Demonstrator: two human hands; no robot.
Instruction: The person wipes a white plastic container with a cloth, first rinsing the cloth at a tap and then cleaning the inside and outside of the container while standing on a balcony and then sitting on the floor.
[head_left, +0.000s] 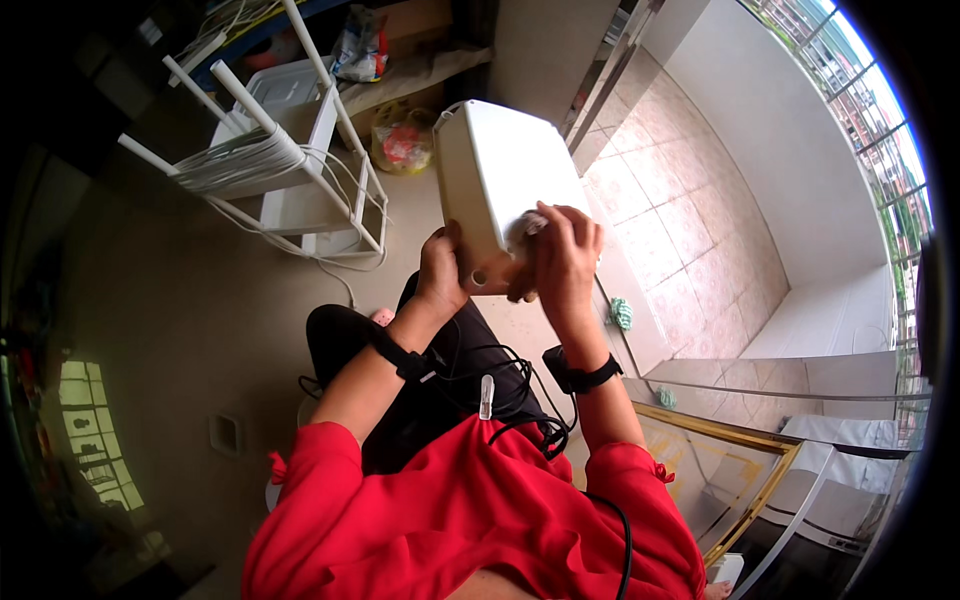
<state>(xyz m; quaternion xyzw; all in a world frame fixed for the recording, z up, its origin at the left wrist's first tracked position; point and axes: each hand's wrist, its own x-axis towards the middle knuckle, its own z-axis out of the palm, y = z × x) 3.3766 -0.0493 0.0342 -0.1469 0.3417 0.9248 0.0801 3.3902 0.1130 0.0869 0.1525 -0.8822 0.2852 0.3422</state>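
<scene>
A white plastic box-shaped housing (517, 165) is held up in front of my knees, tilted, with its broad flat face upward. Round its left lower edge, my left hand (440, 271) grips it. My right hand (568, 259) pinches a crumpled grey-brown wad (528, 225), perhaps a rag, against the lower part of that face. The wad and the box's lower edge are blurred. A small round hole (478, 278) shows in the near end. My right fingers hide part of the wad.
A white rack (322, 225) wound with pale cable stands at left. Behind it sits a tied plastic bag (403, 142). A green-white cloth (620, 313) lies by the sliding-door threshold at right. Black cables (517, 367) cross my lap, near a clear clip (487, 397) on my red shirt.
</scene>
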